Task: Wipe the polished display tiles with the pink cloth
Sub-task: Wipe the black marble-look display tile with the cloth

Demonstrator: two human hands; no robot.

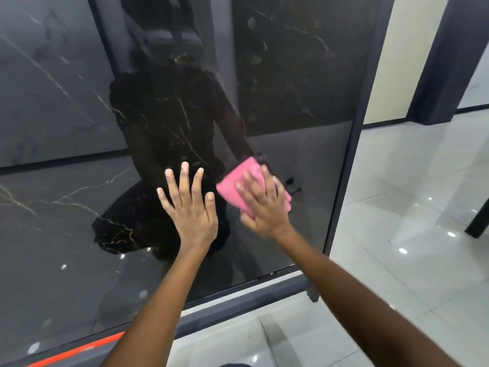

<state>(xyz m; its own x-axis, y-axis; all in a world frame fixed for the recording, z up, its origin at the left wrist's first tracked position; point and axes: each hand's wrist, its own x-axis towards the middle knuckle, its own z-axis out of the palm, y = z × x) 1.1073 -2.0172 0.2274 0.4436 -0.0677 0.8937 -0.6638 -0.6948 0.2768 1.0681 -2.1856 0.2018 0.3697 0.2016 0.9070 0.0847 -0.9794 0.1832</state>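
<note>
Flatly, right hand [264, 207] presses pink cloth [235, 181] — underneath.

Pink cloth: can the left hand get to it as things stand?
Probably yes: the left hand lies flat on the dark tile beside the pink cloth, nothing between them, though the right hand covers much of it.

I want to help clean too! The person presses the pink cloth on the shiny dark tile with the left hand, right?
Not the left. The head view shows the right hand pressing the pink cloth on the shiny dark tile; the left hand lies flat on the tile with no cloth.
</note>
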